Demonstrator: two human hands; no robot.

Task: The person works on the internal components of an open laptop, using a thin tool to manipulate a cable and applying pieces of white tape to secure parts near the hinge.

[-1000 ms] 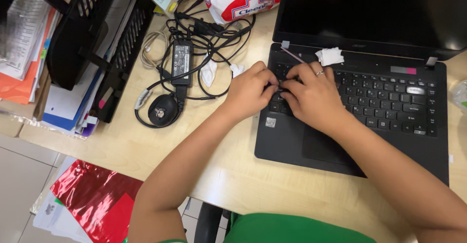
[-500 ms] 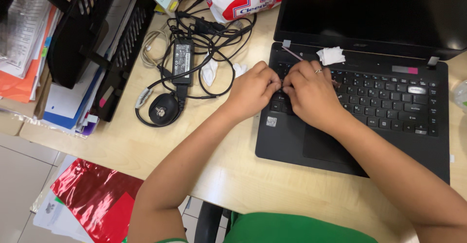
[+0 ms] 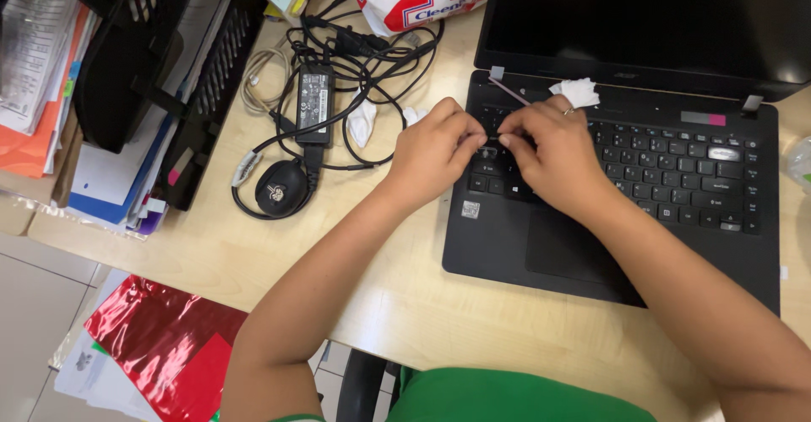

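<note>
My left hand and right hand pinch something tiny, probably light and fragile, fingertips only, over the black laptop keyboard.

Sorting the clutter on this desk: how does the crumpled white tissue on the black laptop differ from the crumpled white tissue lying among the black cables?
The crumpled white tissue on the black laptop sits above the keyboard beside a thin stick; the crumpled white tissue among the black cables lies on the wooden desk.

The laptop one is squat and bunched; the cable one is longer and tapered.

The laptop one lies just beyond the right hand; the cable one lies further out, beyond the left hand.

Both are white and untouched.
</note>
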